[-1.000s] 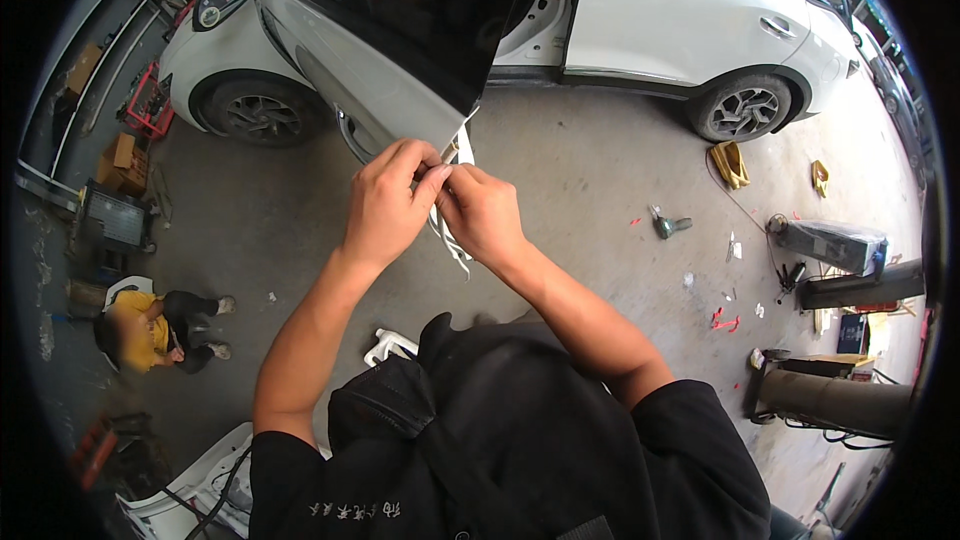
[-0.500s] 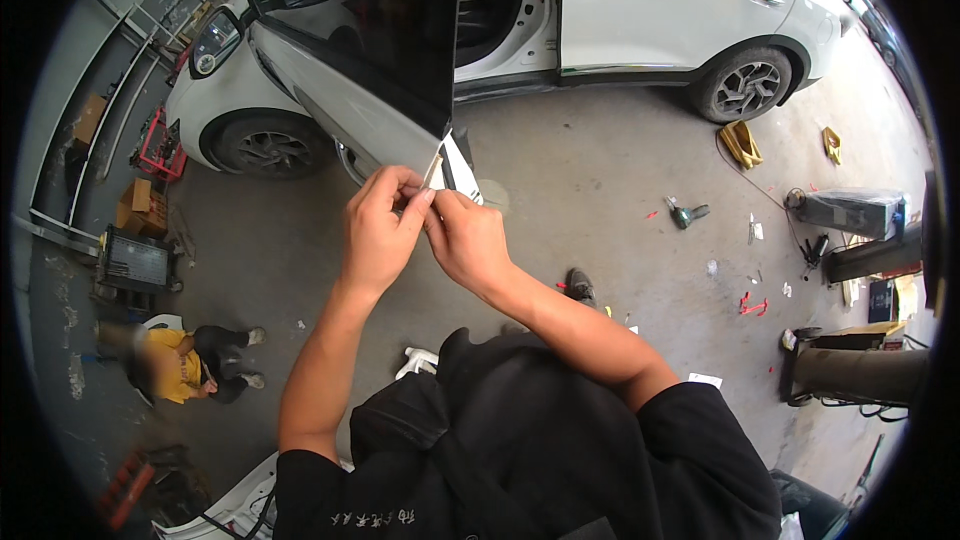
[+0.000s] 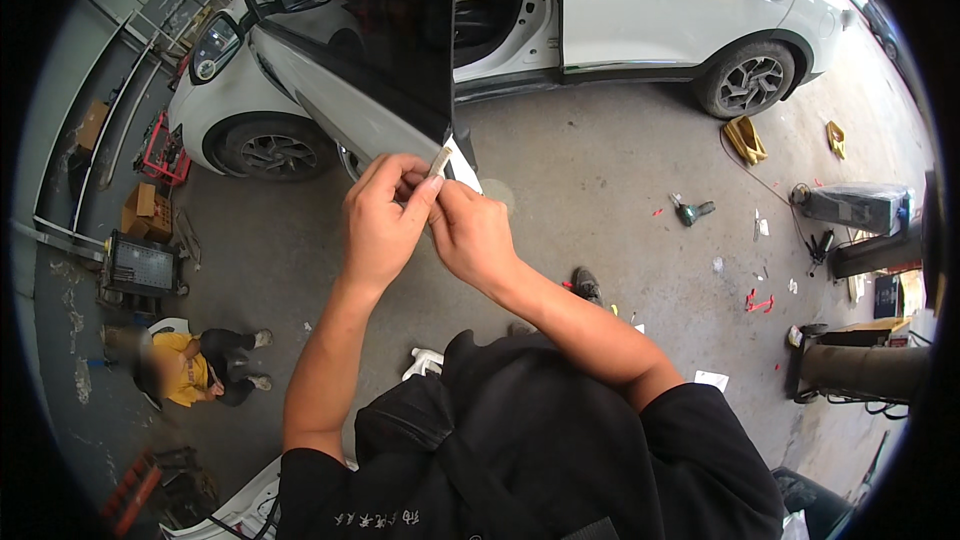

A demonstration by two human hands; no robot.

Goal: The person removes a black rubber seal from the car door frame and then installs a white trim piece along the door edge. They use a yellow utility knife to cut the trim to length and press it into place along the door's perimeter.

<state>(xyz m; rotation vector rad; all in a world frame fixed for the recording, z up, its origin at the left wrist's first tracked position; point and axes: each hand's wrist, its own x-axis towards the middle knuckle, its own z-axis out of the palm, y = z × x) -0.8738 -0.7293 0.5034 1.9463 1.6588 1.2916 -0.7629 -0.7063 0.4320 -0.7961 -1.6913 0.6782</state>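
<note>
Pinches pale strip (image 3: 441, 161) in L hand (image 3: 382, 220), thumb to fingers, by corner of open car door (image 3: 355, 105); can't tell if touching. Curls R hand (image 3: 477, 237) close beside L; can't tell if gripping too. Shows shorter, wider strip above L thumb vs 0.5 s ago; still held, so prob. mid-handling.

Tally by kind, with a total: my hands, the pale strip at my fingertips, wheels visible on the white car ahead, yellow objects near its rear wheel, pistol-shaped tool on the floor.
Left hand and right hand: 2
Pale strip: 1
Front wheel and rear wheel: 2
Yellow objects: 2
Pistol-shaped tool: 1
Total: 8
</note>
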